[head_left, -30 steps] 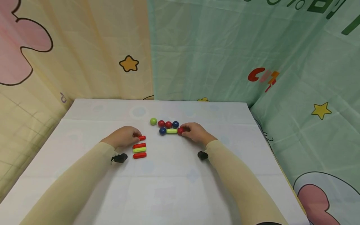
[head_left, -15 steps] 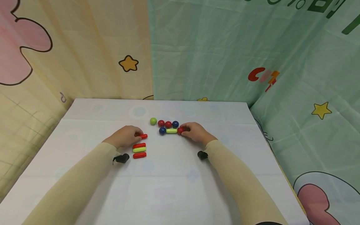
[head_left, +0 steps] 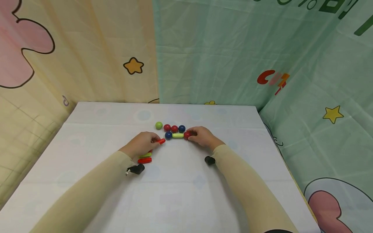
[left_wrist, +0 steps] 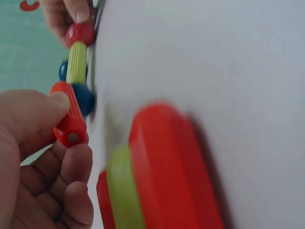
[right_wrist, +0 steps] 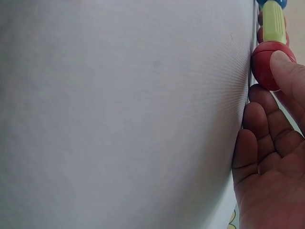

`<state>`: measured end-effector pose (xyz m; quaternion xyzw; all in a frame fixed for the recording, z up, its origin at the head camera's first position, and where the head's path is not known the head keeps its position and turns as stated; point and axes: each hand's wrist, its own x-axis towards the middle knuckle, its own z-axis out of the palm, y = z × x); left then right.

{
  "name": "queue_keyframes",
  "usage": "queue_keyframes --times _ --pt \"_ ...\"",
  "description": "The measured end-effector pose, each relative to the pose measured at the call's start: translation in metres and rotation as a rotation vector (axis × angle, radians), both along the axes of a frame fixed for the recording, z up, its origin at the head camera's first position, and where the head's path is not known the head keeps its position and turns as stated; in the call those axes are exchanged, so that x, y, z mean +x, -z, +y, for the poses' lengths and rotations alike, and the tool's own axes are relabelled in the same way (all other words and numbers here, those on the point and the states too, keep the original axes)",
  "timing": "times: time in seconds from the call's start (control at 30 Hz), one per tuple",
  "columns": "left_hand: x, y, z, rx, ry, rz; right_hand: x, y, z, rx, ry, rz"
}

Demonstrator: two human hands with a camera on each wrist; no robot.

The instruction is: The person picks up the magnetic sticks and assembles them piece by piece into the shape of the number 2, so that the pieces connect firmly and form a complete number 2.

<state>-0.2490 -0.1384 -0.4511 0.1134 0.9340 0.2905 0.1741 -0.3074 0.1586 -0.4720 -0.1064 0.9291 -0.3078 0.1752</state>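
Nearby, the left hand (head_left: 142, 142) partly hides three side-by-side rods (head_left: 146, 155).

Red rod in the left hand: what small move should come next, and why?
Probably ease the red rod end-on against the blue ball: the left hand pinches it with one end close to that ball, though contact is unclear, while the right hand holds the red ball at the green rod's other end.
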Motion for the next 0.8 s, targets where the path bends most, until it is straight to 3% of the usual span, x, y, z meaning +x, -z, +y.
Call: queue_keyframes --times 0.27,0.6,0.8 --pt "0.007 0.006 0.035 0.075 -0.033 -0.001 -0.002 0.002 0.000 0.006 0.003 -0.005" --pt "0.017 0.008 0.074 0.186 -0.135 -0.076 -0.004 0.004 0.003 -0.002 -0.010 -0.005" --pt "0.019 0.015 0.092 0.247 -0.203 -0.099 -0.004 0.003 0.003 -0.007 -0.013 0.001"
